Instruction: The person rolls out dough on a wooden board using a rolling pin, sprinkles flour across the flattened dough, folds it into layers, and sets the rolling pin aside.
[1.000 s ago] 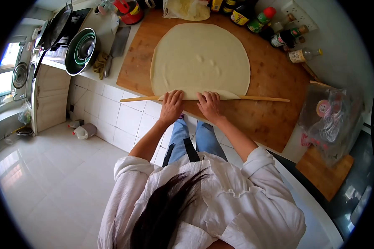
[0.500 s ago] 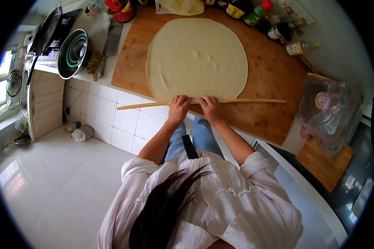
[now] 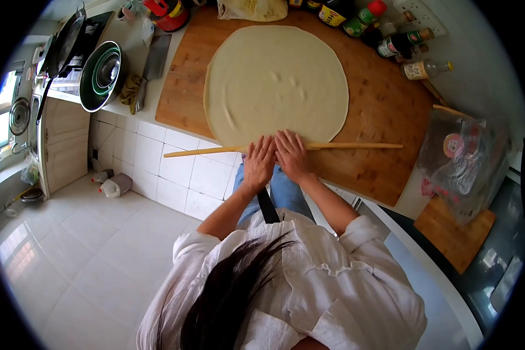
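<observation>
The dough sheet point(image 3: 277, 70) is showing plain cream, the rolling pin point(image 3: 356, 146) yellowish tan, and the board point(image 3: 379, 99) brown with darker mottling. The shirt point(image 3: 309, 274) is looking white and the trousers point(image 3: 291, 195) blue, while a bottle cap point(image 3: 375, 7) is showing red and the tiles point(image 3: 178, 167) are showing white with dark lines

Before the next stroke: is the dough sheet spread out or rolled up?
Spread out: the dough sheet lies broad and round on the wooden board. Left hand and right hand hide part of its near edge.
</observation>
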### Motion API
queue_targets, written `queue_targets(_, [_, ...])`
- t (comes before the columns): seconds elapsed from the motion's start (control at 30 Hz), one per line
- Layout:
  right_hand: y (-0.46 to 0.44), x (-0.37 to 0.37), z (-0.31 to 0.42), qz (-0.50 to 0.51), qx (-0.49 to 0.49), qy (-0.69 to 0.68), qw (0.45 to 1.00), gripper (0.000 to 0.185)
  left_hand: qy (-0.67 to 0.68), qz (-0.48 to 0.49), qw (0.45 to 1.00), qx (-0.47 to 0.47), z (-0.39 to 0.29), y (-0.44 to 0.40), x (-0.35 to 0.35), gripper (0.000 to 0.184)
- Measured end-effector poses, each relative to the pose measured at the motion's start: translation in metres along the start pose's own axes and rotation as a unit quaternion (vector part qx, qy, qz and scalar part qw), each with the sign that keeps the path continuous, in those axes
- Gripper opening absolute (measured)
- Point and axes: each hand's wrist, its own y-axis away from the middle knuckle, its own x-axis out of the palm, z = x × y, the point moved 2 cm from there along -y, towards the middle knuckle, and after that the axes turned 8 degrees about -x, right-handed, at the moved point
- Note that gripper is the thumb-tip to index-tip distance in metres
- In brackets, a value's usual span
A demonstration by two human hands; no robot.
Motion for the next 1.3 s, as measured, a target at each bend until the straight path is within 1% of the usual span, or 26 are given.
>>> queue_targets(0.03, [-0.022,-0.014,-0.007,0.061,0.023,0.048,0.997,0.049,-0.017,-0.008,0.999,0.028,0.004,-0.016,-0.007,0.05])
queue_targets(0.07, [-0.039,-0.02,-0.018,0.121,0.044,0.095,0.987,0.055,-0.052,-0.009,0.999,-0.003,0.011,-0.036,-0.012,0.053])
queue_targets(0.1, [-0.038,-0.015,-0.039,0.097,0.125,0.111,0.981,0.063,-0.087,-0.006,0.996,-0.035,0.019,-0.044,-0.016,0.055])
queue_targets(0.13, [-0.022,-0.018,-0.054,0.072,0.137,0.122,0.98,0.063,-0.087,-0.028,0.991,-0.093,0.032,-0.044,-0.02,0.06])
queue_targets(0.17, [-0.006,-0.022,-0.065,0.043,0.148,0.134,0.979,0.063,-0.09,-0.036,0.991,-0.093,0.041,-0.038,-0.018,0.06])
queue_targets(0.27, [0.033,-0.023,-0.065,0.053,0.155,0.117,0.98,0.062,-0.092,-0.048,0.99,-0.096,0.053,-0.007,-0.003,0.066])
queue_targets(0.37, [-0.021,-0.037,-0.087,0.041,0.167,0.16,0.972,0.059,-0.138,-0.064,0.978,-0.14,0.049,-0.071,-0.016,0.062])
queue_targets(0.4, [-0.046,-0.039,-0.099,0.025,0.184,0.178,0.966,0.057,-0.138,-0.059,0.979,-0.14,0.044,-0.087,-0.015,0.062])
queue_targets(0.43, [-0.047,-0.031,-0.091,0.025,0.186,0.178,0.966,0.057,-0.147,-0.09,0.978,-0.121,0.033,-0.106,-0.014,0.061])
queue_targets(0.47, [-0.058,-0.02,-0.082,-0.009,0.162,0.171,0.972,0.056,-0.155,-0.128,0.974,-0.1,0.02,-0.123,-0.014,0.059])
queue_targets(0.5, [-0.069,-0.01,-0.077,-0.045,0.138,0.164,0.976,0.055,-0.241,-0.077,0.966,-0.053,0.0,-0.115,-0.002,0.059])
queue_targets(0.53, [-0.066,-0.003,-0.064,-0.052,0.137,0.167,0.975,0.055,-0.123,-0.085,0.986,-0.076,-0.003,-0.096,0.023,0.059])
queue_targets(0.57, [-0.053,0.005,-0.048,-0.022,0.157,0.131,0.979,0.055,-0.003,-0.094,0.991,-0.096,0.001,-0.092,0.044,0.059])
queue_targets(0.6, [-0.051,0.009,-0.048,0.009,0.175,0.095,0.98,0.055,-0.002,-0.104,0.99,-0.093,0.003,-0.11,0.038,0.059])
queue_targets(0.67, [-0.071,-0.009,-0.064,0.051,0.148,0.15,0.976,0.055,-0.096,-0.057,0.993,-0.035,0.008,-0.113,0.015,0.058])
queue_targets(0.7, [-0.089,-0.027,-0.076,0.076,0.141,0.193,0.968,0.055,-0.107,-0.096,0.987,-0.07,0.019,-0.132,-0.004,0.058])
queue_targets(0.73, [-0.08,-0.033,-0.092,0.074,0.142,0.195,0.968,0.055,-0.074,-0.102,0.982,-0.141,0.036,-0.143,-0.028,0.058])
queue_targets(0.8, [-0.042,-0.046,-0.128,-0.005,0.191,0.19,0.963,0.055,-0.114,-0.166,0.968,-0.148,0.09,-0.114,-0.04,0.058])
queue_targets(0.87, [-0.001,-0.038,-0.118,-0.004,0.205,0.179,0.962,0.055,-0.126,-0.141,0.971,-0.143,0.123,-0.078,-0.034,0.056])
queue_targets(0.93, [-0.011,-0.046,-0.123,0.001,0.226,0.172,0.959,0.054,-0.183,-0.137,0.96,-0.16,0.117,-0.09,-0.04,0.057])
queue_targets(1.0, [-0.058,-0.051,-0.153,-0.019,0.226,0.203,0.953,0.053,-0.213,-0.131,0.954,-0.165,0.116,-0.121,-0.039,0.059])
queue_targets(1.03, [-0.089,-0.065,-0.16,-0.046,0.23,0.208,0.95,0.056,-0.224,-0.117,0.959,-0.127,0.104,-0.127,-0.035,0.062])
queue_targets(1.1, [-0.107,-0.052,-0.165,-0.091,0.146,0.203,0.964,0.061,-0.247,-0.111,0.962,-0.042,0.077,-0.162,-0.032,0.068])
queue_targets(1.13, [-0.103,-0.05,-0.149,-0.095,0.149,0.203,0.963,0.061,-0.261,-0.108,0.959,0.003,0.066,-0.172,-0.03,0.071])
queue_targets(1.2, [-0.082,-0.036,-0.107,0.021,0.05,0.072,0.996,0.064,-0.107,-0.035,0.99,0.085,0.036,-0.142,-0.02,0.072])
queue_targets(1.3, [-0.072,-0.031,-0.12,-0.007,0.018,0.075,0.997,0.066,-0.097,-0.041,0.99,0.097,0.041,-0.158,-0.024,0.073])
